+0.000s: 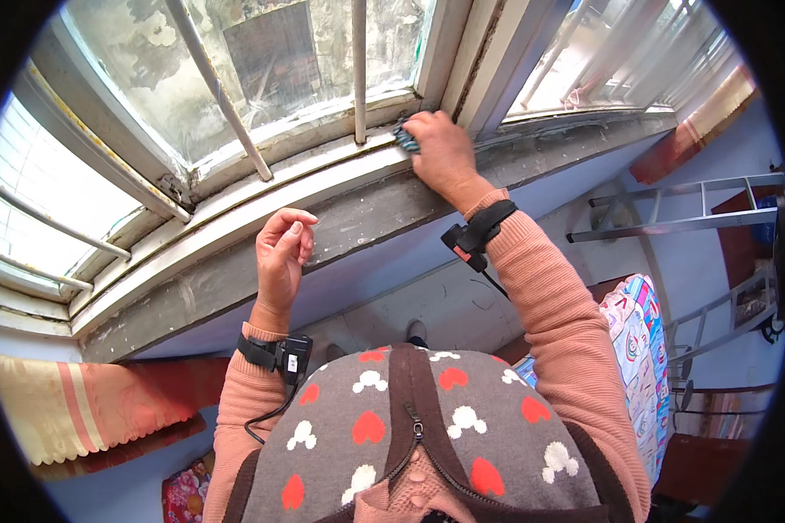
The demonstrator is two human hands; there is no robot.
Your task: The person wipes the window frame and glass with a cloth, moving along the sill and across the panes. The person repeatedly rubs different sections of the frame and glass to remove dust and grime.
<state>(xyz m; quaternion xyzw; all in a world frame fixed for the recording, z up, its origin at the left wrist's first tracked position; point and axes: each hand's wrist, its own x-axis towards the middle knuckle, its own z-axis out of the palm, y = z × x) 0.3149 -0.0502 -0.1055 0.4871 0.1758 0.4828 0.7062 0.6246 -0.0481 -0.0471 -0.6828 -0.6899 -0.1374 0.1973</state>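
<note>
My right hand point(446, 151) grips a small dark cloth point(405, 136) with teal stripes and presses it on the lower window frame point(330, 171), close to the upright frame post point(477, 72). Most of the cloth is hidden under my fingers. My left hand point(282, 252) hovers over or rests by the front edge of the grey windowsill point(222, 284); whether it touches cannot be told. Its fingers curl loosely and hold nothing I can make out. Whitish metal bars point(360, 78) rise from the frame in front of the stained glass pane point(157, 59).
Red and cream curtains hang at the left point(91, 405) and far right point(693, 127). An aluminium ladder point(680, 229) stands at the right. A bed with a patterned cover point(634, 366) lies right of me. The tiled floor point(399, 307) shows below the sill.
</note>
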